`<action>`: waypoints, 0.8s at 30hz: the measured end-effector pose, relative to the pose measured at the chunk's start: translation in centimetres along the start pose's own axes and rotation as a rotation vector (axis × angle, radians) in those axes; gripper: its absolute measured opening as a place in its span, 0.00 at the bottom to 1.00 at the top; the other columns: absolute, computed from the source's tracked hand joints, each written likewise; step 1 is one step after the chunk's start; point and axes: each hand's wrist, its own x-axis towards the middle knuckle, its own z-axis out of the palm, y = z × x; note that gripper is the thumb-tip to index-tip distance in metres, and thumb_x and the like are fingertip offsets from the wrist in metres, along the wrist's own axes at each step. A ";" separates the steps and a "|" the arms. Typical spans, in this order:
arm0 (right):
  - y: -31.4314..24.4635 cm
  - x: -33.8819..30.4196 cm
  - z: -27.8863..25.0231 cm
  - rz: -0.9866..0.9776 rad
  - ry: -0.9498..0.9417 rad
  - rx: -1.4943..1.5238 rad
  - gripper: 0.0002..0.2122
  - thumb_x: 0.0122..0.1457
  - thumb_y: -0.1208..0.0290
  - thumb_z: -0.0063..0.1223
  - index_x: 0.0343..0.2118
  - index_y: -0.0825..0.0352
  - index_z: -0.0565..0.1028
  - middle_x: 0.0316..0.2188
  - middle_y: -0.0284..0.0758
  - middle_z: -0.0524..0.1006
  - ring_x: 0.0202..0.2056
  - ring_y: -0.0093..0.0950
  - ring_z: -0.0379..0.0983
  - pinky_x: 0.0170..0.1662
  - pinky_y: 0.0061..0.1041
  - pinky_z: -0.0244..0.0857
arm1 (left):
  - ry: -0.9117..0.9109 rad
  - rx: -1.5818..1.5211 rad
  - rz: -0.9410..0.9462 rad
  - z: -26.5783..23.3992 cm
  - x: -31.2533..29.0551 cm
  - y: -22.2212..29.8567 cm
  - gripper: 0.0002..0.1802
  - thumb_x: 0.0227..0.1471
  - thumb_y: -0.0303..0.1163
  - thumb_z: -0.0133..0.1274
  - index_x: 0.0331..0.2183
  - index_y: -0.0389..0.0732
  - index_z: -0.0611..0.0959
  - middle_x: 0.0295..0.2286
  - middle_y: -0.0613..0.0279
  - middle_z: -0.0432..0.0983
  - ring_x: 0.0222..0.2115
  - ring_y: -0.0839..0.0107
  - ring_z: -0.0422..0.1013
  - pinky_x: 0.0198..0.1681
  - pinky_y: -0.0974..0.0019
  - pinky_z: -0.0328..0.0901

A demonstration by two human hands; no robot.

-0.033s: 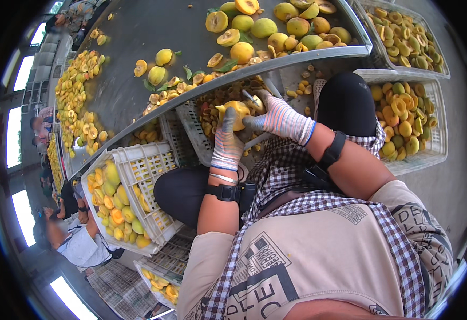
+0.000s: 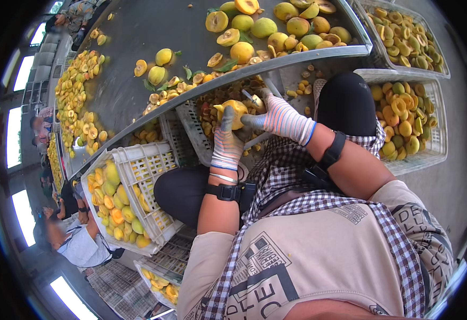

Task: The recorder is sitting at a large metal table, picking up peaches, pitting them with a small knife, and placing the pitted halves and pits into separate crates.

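Observation:
A yellow peach point(image 2: 236, 109) is held over a crate under the table edge. Its surface looks cut or peeled, with a small flap sticking out at the left. My left hand point(image 2: 226, 143), in a striped glove with a grey palm, grips the fruit from below, thumb across its front. Close against the fruit's right side, my right hand point(image 2: 280, 118) in a matching glove is closed on a small knife-like metal tool point(image 2: 251, 97). The fingers partly hide the tool, and the far side of the peach is out of sight. Below lies a crate point(image 2: 207, 152) of cut pieces.
A metal table point(image 2: 121, 64) with a raised rim carries whole and halved peaches. A white crate point(image 2: 153, 176) of peaches leans by my left knee. Two more crates, a near one point(image 2: 440, 133) and a far one point(image 2: 447, 72), stand right. Other people point(image 2: 78, 245) work at left.
The peach and the fingers around it have shifted very slightly. Everything else looks the same.

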 end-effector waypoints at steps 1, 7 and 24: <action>-0.4 -0.2 -0.2 0.017 -0.003 -0.041 0.28 0.50 0.55 0.57 0.46 0.74 0.66 0.33 0.45 0.76 0.38 0.33 0.73 0.42 0.27 0.66 | 0.038 -0.006 -0.013 -0.5 0.3 0.0 0.32 0.46 0.52 0.57 0.47 0.41 0.70 0.43 0.58 0.69 0.45 0.64 0.67 0.50 0.59 0.65; -2.9 -1.8 -0.4 -0.024 -0.069 -0.613 0.20 0.59 0.54 0.41 0.36 0.72 0.69 0.26 0.48 0.76 0.32 0.45 0.73 0.36 0.39 0.66 | 0.027 -0.087 0.080 -1.0 1.2 -0.8 0.28 0.48 0.49 0.56 0.46 0.42 0.70 0.40 0.57 0.70 0.42 0.63 0.69 0.49 0.58 0.65; -3.6 -2.7 0.7 -0.043 -0.008 -0.777 0.15 0.58 0.62 0.44 0.35 0.73 0.66 0.23 0.47 0.75 0.28 0.44 0.74 0.30 0.39 0.68 | 0.120 0.363 0.534 0.7 1.3 -1.5 0.34 0.56 0.61 0.31 0.44 0.38 0.70 0.36 0.55 0.72 0.37 0.66 0.69 0.45 0.64 0.65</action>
